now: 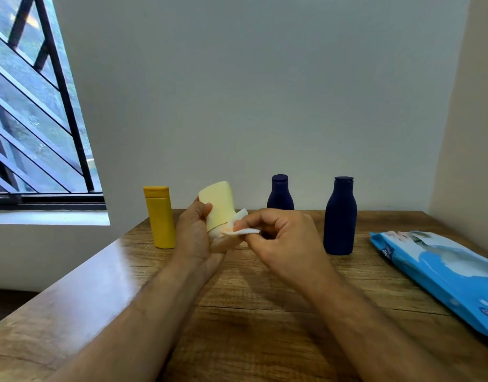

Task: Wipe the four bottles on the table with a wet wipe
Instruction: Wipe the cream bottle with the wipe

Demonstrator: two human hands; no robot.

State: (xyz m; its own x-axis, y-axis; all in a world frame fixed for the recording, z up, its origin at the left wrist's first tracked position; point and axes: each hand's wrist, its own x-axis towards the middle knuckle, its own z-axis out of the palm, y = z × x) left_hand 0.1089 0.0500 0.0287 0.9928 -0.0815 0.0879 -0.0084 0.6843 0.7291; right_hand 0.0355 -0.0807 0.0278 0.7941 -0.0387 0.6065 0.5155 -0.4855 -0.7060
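Pale-yellow bottle (218, 205) tilted in my left hand (193, 235), lifted off the table (251, 312) to expose its side; right hand (281, 235) pinches the wipe (238, 226) against it.

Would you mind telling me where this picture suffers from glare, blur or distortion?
Head view: daylight from the window leaves glare on the table at left; the wide lens tilts the window bars; the wipes pack looks soft at the right edge.
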